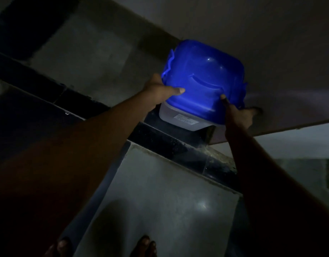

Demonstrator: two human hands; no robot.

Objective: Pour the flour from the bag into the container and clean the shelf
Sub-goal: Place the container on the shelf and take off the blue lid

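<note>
A square container (184, 120) with a clear body, a white label and a bright blue clip-on lid (202, 78) is tilted toward me at the edge of a dark stone shelf (160, 138). My left hand (160, 91) grips its left side with the thumb across the lid. My right hand (238, 115) holds its right lower corner, one finger up on the lid. Both arms reach up from below. No flour bag is in sight.
The scene is very dim. A pale slab or ceiling (271, 52) hangs just above the container. Pale dust lies on the shelf edge (215, 156) to the right. Below the shelf is a grey wall panel (169, 201). Toes (143, 245) show at the bottom.
</note>
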